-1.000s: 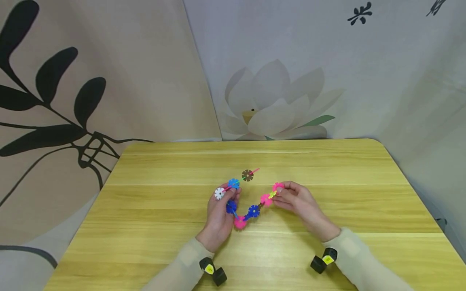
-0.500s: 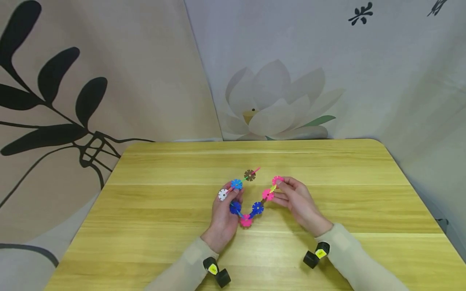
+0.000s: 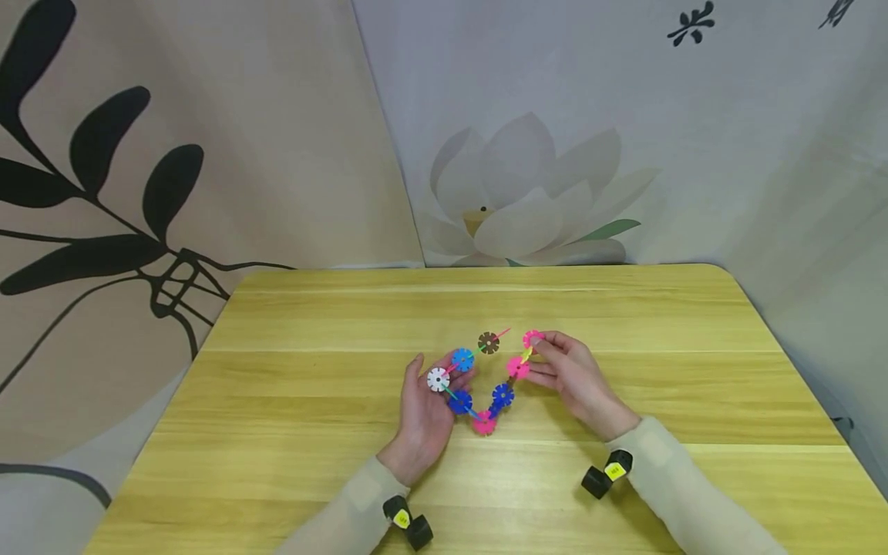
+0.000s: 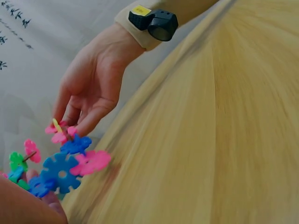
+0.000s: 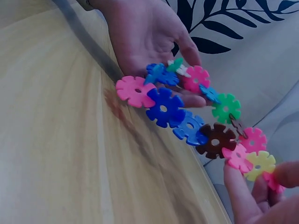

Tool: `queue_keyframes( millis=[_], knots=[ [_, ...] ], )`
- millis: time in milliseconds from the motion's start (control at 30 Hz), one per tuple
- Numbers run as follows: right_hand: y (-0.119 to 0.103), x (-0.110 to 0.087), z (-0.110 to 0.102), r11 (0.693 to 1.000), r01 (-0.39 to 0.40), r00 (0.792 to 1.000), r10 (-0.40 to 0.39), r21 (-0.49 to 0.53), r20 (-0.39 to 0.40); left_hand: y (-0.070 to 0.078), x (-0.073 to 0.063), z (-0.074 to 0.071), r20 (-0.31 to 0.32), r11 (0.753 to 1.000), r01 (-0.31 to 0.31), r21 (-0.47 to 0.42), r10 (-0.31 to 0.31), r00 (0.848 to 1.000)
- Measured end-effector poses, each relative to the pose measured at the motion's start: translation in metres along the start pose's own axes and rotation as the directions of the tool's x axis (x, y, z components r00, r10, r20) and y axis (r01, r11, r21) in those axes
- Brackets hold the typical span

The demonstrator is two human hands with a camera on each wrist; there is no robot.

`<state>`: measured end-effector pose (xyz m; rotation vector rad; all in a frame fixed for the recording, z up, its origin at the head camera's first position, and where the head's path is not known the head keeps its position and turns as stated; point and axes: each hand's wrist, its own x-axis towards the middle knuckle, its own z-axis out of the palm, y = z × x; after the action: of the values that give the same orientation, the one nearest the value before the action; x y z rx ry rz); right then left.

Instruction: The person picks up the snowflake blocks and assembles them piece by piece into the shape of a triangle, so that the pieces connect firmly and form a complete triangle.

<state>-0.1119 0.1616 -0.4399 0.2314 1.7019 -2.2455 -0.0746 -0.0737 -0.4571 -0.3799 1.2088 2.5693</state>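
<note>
A chain of snowflake-shaped plastic discs (image 3: 502, 395), slotted together in pink, blue, brown, green, white and yellow, hangs in a curve between both hands. My left hand (image 3: 425, 416) is palm up with its thumb lifted away, and the white disc (image 3: 438, 379) and light blue disc (image 3: 462, 359) lie over its fingers. With thumb and fingers, my right hand (image 3: 579, 381) pinches the pink disc (image 3: 532, 339) at one end, beside a yellow disc (image 5: 260, 165). The other end, past a brown disc (image 3: 489, 343), has a pink disc seen edge-on; a gap separates the two ends.
The wooden table (image 3: 312, 432) spreads beneath both hands. Behind it hangs a pale backdrop (image 3: 312, 139) with printed leaves and a flower. Each wrist wears a small black camera, one of them the right wrist camera (image 3: 607, 474).
My left thumb has come off the chain and the fingers have spread. The chain has shifted right. My right hand has risen slightly, still pinching the pink end disc.
</note>
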Motion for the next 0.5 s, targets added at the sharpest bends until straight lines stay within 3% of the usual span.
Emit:
queue_keyframes(
  millis=[200, 333, 500],
  knots=[
    [-0.0030, 0.0026, -0.0032, 0.998, 0.006, 1.000, -0.005, -0.059, 0.021, 0.0042, 0.0009, -0.0039, 0.000, 0.990, 0.024, 0.142, -0.024, 1.000],
    [-0.0051, 0.0032, -0.0031, 0.995, 0.005, 1.000, -0.002, -0.099, 0.027, 0.0064, 0.0018, -0.0060, 0.017, 0.967, 0.021, 0.253, -0.026, 1.000],
    [-0.0059, 0.0036, -0.0011, 0.991, 0.012, 0.999, -0.006, -0.135, 0.049, 0.0074, 0.0013, -0.0076, 0.033, 0.944, 0.012, 0.331, -0.024, 0.999]
  ],
)
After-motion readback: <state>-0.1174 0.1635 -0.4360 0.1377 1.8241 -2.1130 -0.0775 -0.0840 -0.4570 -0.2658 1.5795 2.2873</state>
